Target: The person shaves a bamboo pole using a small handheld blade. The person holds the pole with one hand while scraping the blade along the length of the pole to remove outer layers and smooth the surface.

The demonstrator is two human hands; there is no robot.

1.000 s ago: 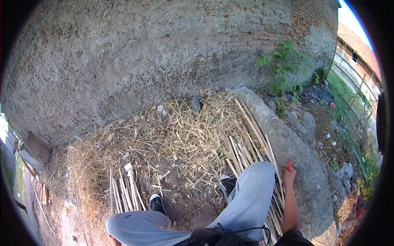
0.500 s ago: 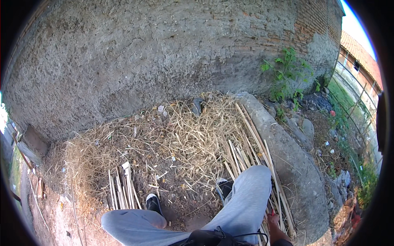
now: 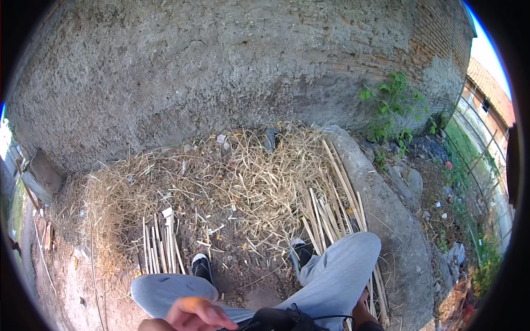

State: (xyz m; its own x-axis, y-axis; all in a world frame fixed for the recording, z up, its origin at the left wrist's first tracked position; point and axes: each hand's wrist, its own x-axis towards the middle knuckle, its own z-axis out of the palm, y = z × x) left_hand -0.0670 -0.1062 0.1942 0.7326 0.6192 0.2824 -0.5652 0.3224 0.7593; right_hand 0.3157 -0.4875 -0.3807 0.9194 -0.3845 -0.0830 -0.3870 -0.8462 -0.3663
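Observation:
My left hand [image 3: 200, 314] is raised in front of my lap at the lower edge, its fingers loosely bent and apart, with nothing seen in it. My right hand [image 3: 362, 307] reaches down past the outside of my right knee, beside a bundle of pale split bamboo strips [image 3: 329, 219]. My leg covers its fingers, so I cannot make out whether it grips anything. A smaller bunch of bamboo strips [image 3: 160, 245] lies on the ground by my left shoe [image 3: 202, 269].
Dry curled shavings [image 3: 270, 187] cover the ground ahead. A rough plastered wall [image 3: 221, 83] stands behind them. Along the right runs a low concrete ledge [image 3: 397, 237], with a green plant [image 3: 392, 110] near its far end. A brick-like block [image 3: 45, 174] sits at the left.
My left hand has come into view over my lap. My right hand, which showed a small red thing at its fingers, is now more hidden behind my knee. The view has shifted slightly.

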